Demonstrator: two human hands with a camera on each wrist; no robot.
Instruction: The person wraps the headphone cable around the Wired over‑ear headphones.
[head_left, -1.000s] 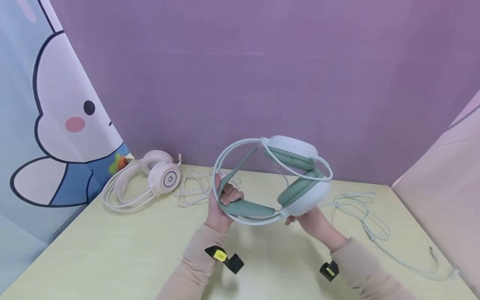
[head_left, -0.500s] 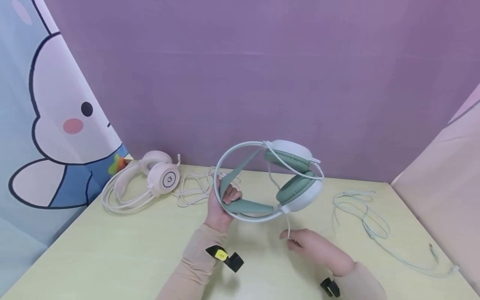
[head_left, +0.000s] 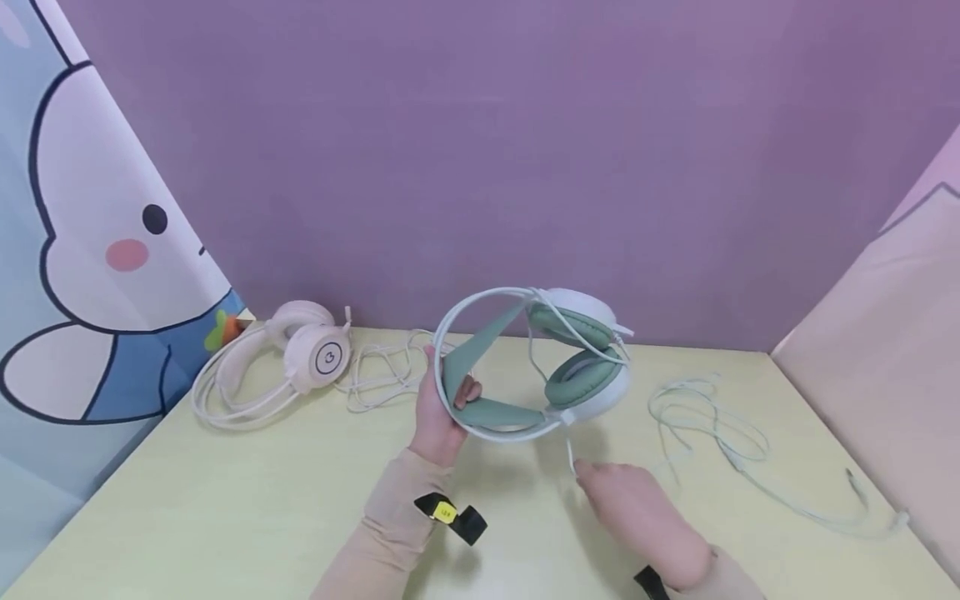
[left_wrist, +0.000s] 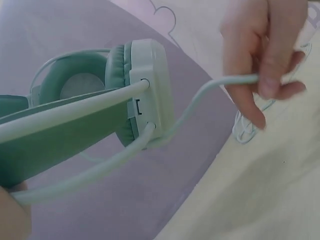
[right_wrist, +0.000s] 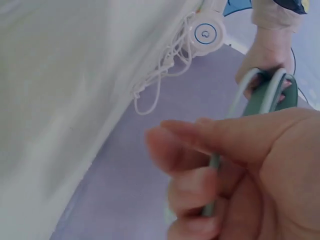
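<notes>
A pair of pale mint headphones (head_left: 602, 398) with green ear pads is held up above the table. My left hand (head_left: 438, 417) grips its headband on the left, fingers curled over the green inner strap (head_left: 491, 412). Both ear cups point right, close together. Below the lower cup, my right hand (head_left: 641, 510) pinches the headphones' cable (left_wrist: 215, 85) between thumb and fingers. The left wrist view shows this cable bending from the cup to the right fingertips (left_wrist: 270, 87). In the right wrist view the fingers are partly blurred, with a piece of green cord among them.
White-pink headphones (head_left: 318, 358) lie at the back left, their white cable (head_left: 382, 375) bundled beside them. The mint cable's loose coils (head_left: 701, 417) spread over the table (head_left: 247, 517) on the right, reaching a plug near the right edge. A purple backdrop (head_left: 525, 167) stands behind.
My right hand has left the lower ear cup, moved down and taken the cable. The mint headphones have shifted slightly left and turned a little; my left hand keeps its grip.
</notes>
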